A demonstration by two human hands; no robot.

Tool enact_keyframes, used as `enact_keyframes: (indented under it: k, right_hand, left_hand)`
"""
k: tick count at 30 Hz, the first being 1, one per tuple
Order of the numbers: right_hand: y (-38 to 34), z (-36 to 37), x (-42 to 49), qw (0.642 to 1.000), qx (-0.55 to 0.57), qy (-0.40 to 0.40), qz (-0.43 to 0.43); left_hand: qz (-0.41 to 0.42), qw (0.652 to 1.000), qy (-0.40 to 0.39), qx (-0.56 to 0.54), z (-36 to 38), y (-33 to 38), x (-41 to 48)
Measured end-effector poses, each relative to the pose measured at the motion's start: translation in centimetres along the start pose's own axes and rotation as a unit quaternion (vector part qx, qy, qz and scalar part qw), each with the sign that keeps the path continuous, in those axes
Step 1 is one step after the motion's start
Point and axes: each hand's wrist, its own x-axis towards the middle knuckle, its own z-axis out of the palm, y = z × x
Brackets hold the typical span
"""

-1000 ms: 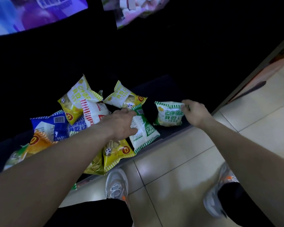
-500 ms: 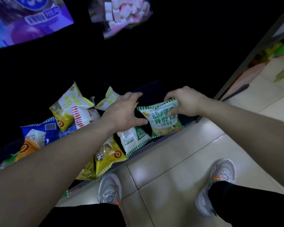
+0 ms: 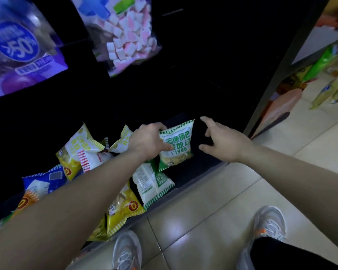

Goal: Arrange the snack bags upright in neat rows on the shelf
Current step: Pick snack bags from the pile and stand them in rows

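A green-and-white snack bag [image 3: 177, 148] stands upright on the dark bottom shelf [image 3: 199, 178]. My left hand [image 3: 147, 140] grips its left edge, thumb across the front. My right hand [image 3: 221, 140] hovers just right of the bag, fingers spread, holding nothing. Another green-and-white bag [image 3: 152, 184] lies flat below it near the shelf's front edge. Yellow bags [image 3: 80, 147] [image 3: 123, 209], a red-striped white bag [image 3: 92, 159] and a blue bag [image 3: 42, 181] lie in a loose heap to the left, partly hidden by my left forearm.
Above hang a purple bag [image 3: 18, 53] and a bag of pink-and-white marshmallows [image 3: 125, 34]. A dark shelf post [image 3: 281, 71] stands at the right, with more goods [image 3: 328, 65] beyond it. My two grey shoes [image 3: 126, 250] [image 3: 269, 225] rest on the tiled floor.
My right hand has let go of the green-and-white bag and opened to its right. My left hand moved up and took hold of the bag's left edge. The bag now stands higher and more upright.
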Motion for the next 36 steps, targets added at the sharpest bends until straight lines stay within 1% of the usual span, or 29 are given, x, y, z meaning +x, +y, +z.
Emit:
enact_keyframes:
  k: [4,8,12,17,21,22,25,27,29,31,36]
  right_hand:
    - [3.3,1.8,2.8,0.998,-0.034,-0.052,0.009]
    - [6.1,4.3,6.2,0.995,-0.015,-0.095,0.032]
    - [7.7,7.0,8.9,0.996,-0.014,-0.086,0.024]
    - [9.0,10.4,10.1,0.996,0.039,-0.074,0.041]
    - [9.5,12.4,9.4,0.994,0.071,-0.077,0.044]
    - [9.5,12.8,9.2,0.993,0.078,-0.077,0.046]
    - [9.3,13.4,8.8,0.992,0.090,-0.077,0.051]
    - [9.1,13.6,8.6,0.991,0.092,-0.084,0.056]
    - [9.0,13.7,8.4,0.989,0.089,-0.099,0.064]
    - [8.9,13.7,8.3,0.988,0.087,-0.107,0.069]
    - [8.7,13.8,8.5,0.988,0.093,-0.102,0.064]
  left_hand:
    - [-0.032,0.998,0.045,-0.018,3.2,-0.8,5.8]
    - [-0.069,0.993,0.045,-0.080,5.8,-1.3,12.7]
    - [-0.093,0.987,0.047,-0.126,8.2,-2.0,18.4]
    - [-0.059,0.991,0.032,-0.113,9.9,-2.0,22.8]
    - [-0.047,0.990,0.068,-0.113,10.0,-0.9,24.5]
    - [-0.048,0.992,0.076,-0.090,10.2,-0.6,24.5]
    - [-0.045,0.994,0.096,0.027,10.6,0.0,24.0]
    - [-0.033,0.991,0.116,0.053,10.9,0.1,23.7]
    - [-0.030,0.993,0.115,0.024,10.9,-0.1,23.7]
    - [-0.041,0.993,0.106,-0.030,10.7,-0.7,23.8]
    - [-0.060,0.987,0.104,-0.109,10.3,-2.1,24.3]
